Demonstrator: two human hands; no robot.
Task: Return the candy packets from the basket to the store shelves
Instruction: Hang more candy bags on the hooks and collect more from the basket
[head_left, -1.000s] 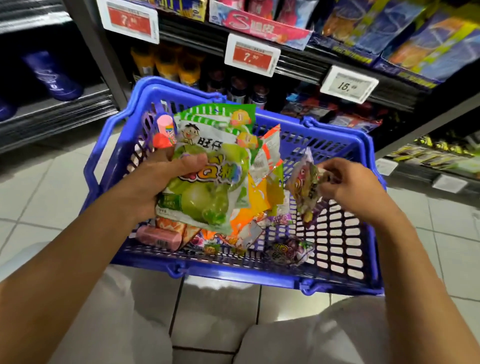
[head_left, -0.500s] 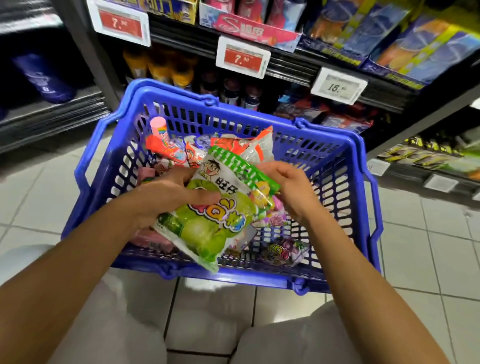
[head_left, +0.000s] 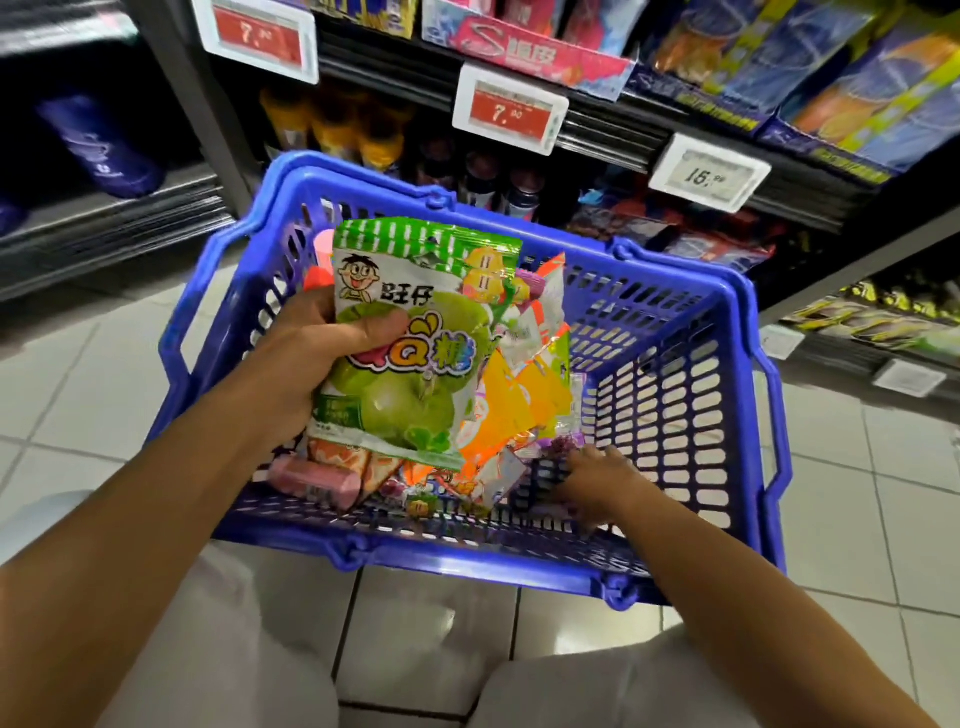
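My left hand (head_left: 306, 358) grips a bunch of candy packets (head_left: 410, 358) above the basket (head_left: 691, 577); my right hand (head_left: 597, 483) reaches inside, grip unclear. Nothing looks shelved yet, I judge.

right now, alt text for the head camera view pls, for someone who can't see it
A person's left hand grips a stack of candy packets, a green apple gummy bag on top, above a blue shopping basket. The right hand reaches to the basket floor near loose candies. Store shelves with price tags stand behind.
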